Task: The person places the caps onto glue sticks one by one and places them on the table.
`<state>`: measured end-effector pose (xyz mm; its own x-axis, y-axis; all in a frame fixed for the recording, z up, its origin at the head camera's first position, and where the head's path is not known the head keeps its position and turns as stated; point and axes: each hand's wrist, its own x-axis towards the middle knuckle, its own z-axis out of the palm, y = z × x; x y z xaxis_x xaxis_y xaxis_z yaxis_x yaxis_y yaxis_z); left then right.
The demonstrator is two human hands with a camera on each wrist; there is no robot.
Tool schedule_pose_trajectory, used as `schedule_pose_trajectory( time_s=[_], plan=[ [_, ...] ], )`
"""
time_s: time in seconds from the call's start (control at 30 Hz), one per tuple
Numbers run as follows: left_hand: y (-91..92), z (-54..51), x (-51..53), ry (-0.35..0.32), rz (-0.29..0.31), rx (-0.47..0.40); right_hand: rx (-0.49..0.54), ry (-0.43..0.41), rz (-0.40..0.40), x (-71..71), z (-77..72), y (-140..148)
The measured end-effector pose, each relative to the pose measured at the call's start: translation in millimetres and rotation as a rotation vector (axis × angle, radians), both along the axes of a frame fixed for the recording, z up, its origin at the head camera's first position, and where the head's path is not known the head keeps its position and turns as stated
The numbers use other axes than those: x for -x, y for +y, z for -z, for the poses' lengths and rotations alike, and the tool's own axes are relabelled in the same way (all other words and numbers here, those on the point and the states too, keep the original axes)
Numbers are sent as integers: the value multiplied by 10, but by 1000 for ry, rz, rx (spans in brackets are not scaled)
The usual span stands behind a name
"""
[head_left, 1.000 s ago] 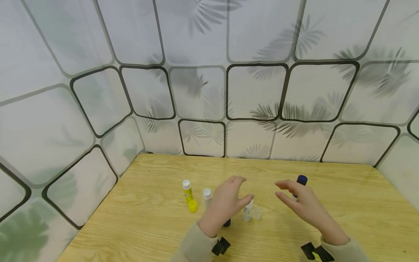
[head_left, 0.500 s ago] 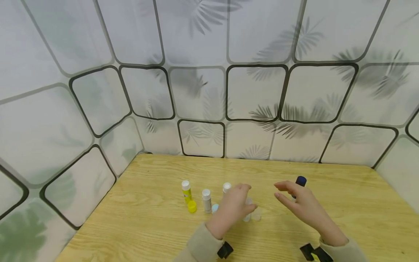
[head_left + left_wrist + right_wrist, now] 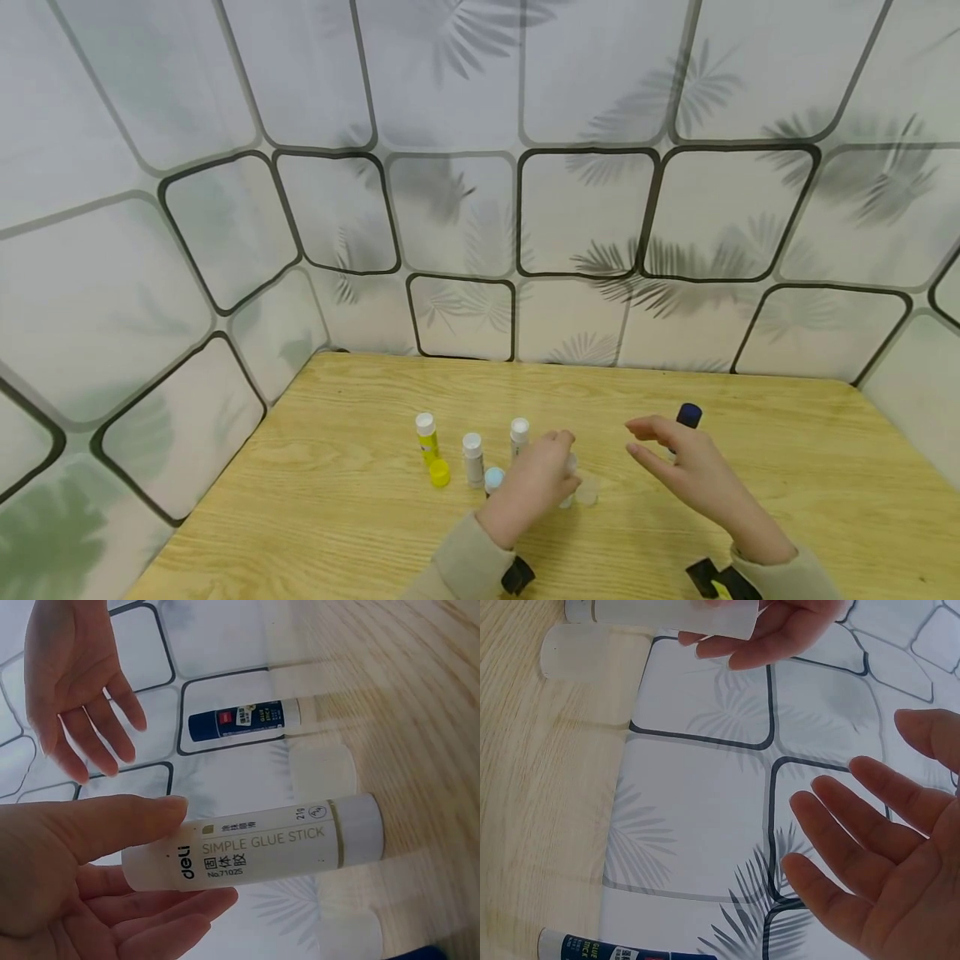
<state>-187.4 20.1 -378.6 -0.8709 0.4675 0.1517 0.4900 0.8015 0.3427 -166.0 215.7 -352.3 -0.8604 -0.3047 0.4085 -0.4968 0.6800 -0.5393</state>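
Left hand (image 3: 528,483) pinched the glue stick (image 3: 292,838) up top, likely for steadiness; right hand (image 3: 697,471) hung empty, fingers apart.

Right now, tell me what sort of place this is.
Perhaps a tabletop workspace: a wood-grain table, a white glue stick in the left hand, and a backdrop printed with leaves and rounded squares.

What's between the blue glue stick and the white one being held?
In the left wrist view, a translucent cap sits between the white glue stick and the blue glue stick.
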Motion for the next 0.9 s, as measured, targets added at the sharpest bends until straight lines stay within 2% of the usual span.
schedule_pose_trajectory(
  time_s=[0.23, 0.6, 0.9],
  plan=[
    [-4, 54, 18, 16, 17, 4, -8, 3, -3, 0, 2, -1],
    [-4, 76, 15, -25, 22, -4, -11, 21, -20, 6, 14, 0],
    [-7, 89, 22, 1, 49, 9, -16, 21, -19, 5, 21, -5]
  ],
)
